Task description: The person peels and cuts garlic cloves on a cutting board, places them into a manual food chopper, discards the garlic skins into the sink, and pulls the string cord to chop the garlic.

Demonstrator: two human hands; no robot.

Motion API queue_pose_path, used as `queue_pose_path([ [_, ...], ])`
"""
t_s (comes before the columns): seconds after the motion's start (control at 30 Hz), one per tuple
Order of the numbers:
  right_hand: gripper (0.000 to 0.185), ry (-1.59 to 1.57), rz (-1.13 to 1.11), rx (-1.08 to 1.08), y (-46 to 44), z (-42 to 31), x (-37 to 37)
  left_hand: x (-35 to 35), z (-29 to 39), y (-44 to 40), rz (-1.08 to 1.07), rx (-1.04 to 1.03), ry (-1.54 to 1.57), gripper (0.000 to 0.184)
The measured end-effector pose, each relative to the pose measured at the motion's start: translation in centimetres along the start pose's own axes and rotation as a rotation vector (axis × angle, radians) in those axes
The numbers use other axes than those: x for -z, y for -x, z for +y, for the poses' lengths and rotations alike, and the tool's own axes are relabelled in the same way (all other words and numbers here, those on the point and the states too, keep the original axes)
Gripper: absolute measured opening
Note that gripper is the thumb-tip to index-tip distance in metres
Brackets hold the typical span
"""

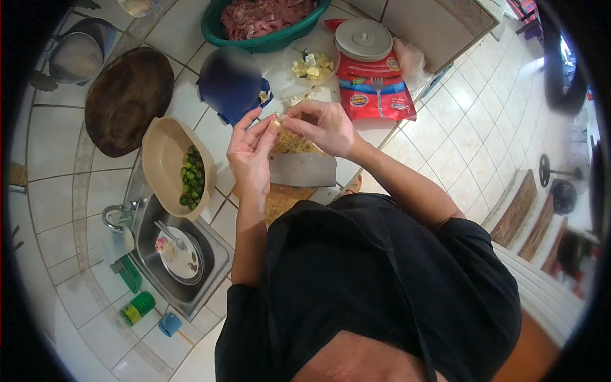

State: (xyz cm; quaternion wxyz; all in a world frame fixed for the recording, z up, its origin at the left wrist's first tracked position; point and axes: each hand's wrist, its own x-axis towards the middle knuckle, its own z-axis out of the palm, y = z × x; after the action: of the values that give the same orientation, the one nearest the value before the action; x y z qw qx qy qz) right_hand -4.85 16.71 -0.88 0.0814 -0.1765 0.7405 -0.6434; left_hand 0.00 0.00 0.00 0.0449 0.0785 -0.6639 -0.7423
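My left hand (252,149) pinches a small pale clove, which looks like garlic (277,123), between its fingertips. On the other side of the clove, the fingertips of my right hand (323,127) are pressed together at it. Below both hands a wide metal blade (302,170) lies flat on a wooden board (280,202). Pale peel scraps (304,97) lie just beyond my right hand. A clear bowl (312,44) behind them holds pale yellow cloves or pieces.
A green basin (264,43) of raw meat stands at the back. Right of it are a lidded container (363,39) and a red packet (375,86) with a fork. A beige dish (167,153) of green peppers sits left, near a sink (219,254) holding plates.
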Motion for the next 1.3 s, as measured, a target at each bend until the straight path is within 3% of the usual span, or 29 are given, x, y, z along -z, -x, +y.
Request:
queue_pose_path([
  [0.07,0.025,-0.090,-0.054,-0.156,-0.1,0.0,0.0,0.1,-0.1,0.0,0.026,0.014,0.079,0.031],
  [0.2,0.023,-0.129,-0.054,-0.156,-0.1,-0.1,-0.2,0.3,-0.7,-0.3,-0.018,0.090,0.298,0.026],
  [0.27,0.023,0.215,0.066,0.216,0.2,-0.2,-0.4,0.0,-0.2,0.0,0.017,0.156,0.123,0.023],
  [0.4,0.023,0.223,0.047,0.295,0.2,0.4,-0.7,0.4,-0.8,-0.3,0.081,0.195,0.092,0.019],
  [0.47,0.022,0.004,0.074,0.030,0.2,0.4,-0.8,1.3,-1.7,-0.4,0.016,0.167,0.280,0.021],
  [0.5,0.022,0.003,0.071,0.029,0.1,0.5,-0.8,1.3,-1.8,-0.4,0.019,0.167,0.280,0.021],
  [0.57,0.023,-0.167,0.011,-0.178,-0.2,0.8,-0.5,1.4,-2.0,-0.4,0.026,0.147,0.371,0.024],
  [0.63,0.024,-0.228,-0.002,-0.167,-0.4,1.4,-0.6,1.5,-2.0,-0.3,0.034,0.154,0.389,0.027],
  [0.73,0.017,0.017,0.009,-0.164,-0.6,2.4,-0.1,2.3,-1.8,0.4,0.098,0.122,0.301,0.031],
  [0.8,0.017,0.752,0.069,0.390,-1.8,5.0,0.8,3.4,-1.1,1.1,0.137,0.100,0.125,0.036],
  [0.93,0.027,1.060,-0.092,0.406,-3.0,5.7,1.8,6.4,-0.9,3.3,0.176,0.108,-0.042,0.034],
  [1.1,0.020,1.151,-0.150,0.360,-4.1,5.4,2.4,8.9,-2.1,7.1,0.212,0.149,-0.069,0.031],
  [1.17,0.022,0.936,-0.104,0.587,-4.4,6.4,2.9,9.2,-2.9,8.4,0.218,0.196,-0.076,0.029],
  [1.23,0.025,0.896,-0.103,0.618,-4.1,5.8,2.9,9.2,-3.8,9.5,0.284,0.242,-0.005,0.026],
  [1.3,0.023,0.848,-0.168,0.343,-4.1,4.7,3.0,9.0,-4.3,10.2,0.278,0.255,-0.002,0.026],
])
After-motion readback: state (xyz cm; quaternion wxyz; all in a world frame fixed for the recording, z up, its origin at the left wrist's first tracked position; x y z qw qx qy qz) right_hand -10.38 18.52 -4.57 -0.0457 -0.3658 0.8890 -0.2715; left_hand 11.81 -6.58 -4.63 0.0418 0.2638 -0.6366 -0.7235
